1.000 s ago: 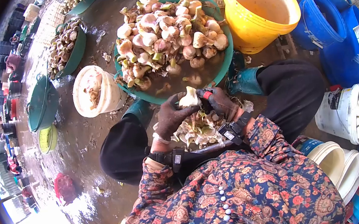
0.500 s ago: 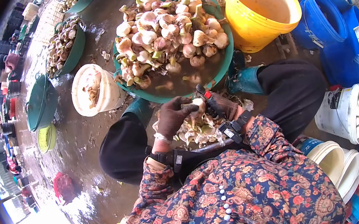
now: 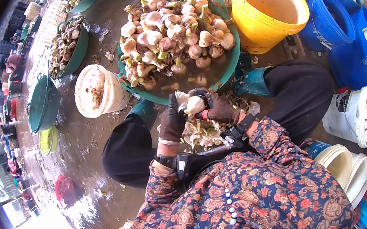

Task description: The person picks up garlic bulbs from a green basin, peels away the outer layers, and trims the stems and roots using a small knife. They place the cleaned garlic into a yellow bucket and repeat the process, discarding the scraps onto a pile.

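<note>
A whitish garlic bulb sits between my two gloved hands, just in front of the tub's near rim. My left hand closes on its left side, with a pale flap of peel near the fingertips. My right hand wraps its other side, a red band showing by the thumb. Below the hands lies a heap of loose garlic skins between my legs. Ahead, a green tub holds many unpeeled bulbs in brownish water.
A white bucket with skins stands left of the tub, a yellow bucket right of it. Farther right are blue containers and a white pail of peeled garlic. Green basins stand on the wet floor at left.
My left hand has tipped upright beside the bulb, and my right hand has turned, its red band now lower and farther left. More white of the bulb shows, and a flap of peel stands out.
</note>
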`<action>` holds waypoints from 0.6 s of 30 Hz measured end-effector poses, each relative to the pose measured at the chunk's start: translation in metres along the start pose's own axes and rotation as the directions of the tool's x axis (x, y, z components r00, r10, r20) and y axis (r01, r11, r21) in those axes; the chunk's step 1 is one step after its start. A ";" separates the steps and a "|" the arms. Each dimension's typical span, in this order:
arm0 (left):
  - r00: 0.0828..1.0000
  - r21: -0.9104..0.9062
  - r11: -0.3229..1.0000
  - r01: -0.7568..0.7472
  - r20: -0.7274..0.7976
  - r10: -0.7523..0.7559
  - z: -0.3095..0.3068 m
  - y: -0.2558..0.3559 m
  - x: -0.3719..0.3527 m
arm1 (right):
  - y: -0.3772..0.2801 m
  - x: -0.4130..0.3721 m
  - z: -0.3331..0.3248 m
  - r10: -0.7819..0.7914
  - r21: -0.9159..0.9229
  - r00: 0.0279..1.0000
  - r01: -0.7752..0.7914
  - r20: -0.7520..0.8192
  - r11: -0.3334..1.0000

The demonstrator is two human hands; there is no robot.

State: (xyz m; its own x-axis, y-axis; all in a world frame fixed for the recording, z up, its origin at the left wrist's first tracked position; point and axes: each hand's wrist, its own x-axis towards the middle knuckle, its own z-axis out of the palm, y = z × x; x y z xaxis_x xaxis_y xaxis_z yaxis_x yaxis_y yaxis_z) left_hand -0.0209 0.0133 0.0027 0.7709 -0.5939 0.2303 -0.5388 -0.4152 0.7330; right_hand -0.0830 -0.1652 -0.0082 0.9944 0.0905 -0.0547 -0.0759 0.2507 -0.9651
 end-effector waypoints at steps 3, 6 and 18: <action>0.992 -0.001 0.993 0.122 0.023 -0.122 -0.001 0.001 0.003 | -0.028 -0.005 0.012 -0.255 -0.658 0.957 0.106 -0.135 0.746; 0.994 0.148 0.983 0.106 0.003 -0.108 -0.001 0.001 0.002 | -0.023 -0.002 0.004 -0.320 -0.833 0.947 0.200 0.030 0.515; 0.890 -0.878 -0.197 0.437 0.390 0.234 -0.053 0.051 0.010 | 0.006 0.008 -0.031 0.492 0.871 0.864 -0.161 -0.103 0.465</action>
State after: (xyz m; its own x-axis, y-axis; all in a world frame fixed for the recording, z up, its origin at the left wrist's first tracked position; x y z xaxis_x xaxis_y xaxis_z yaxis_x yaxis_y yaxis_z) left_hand -0.0226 0.0227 0.0761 0.4275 -0.8951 0.1269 0.7410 0.4273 0.5180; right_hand -0.0730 -0.1928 -0.0224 0.8298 0.1026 -0.5486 -0.2596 0.9411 -0.2166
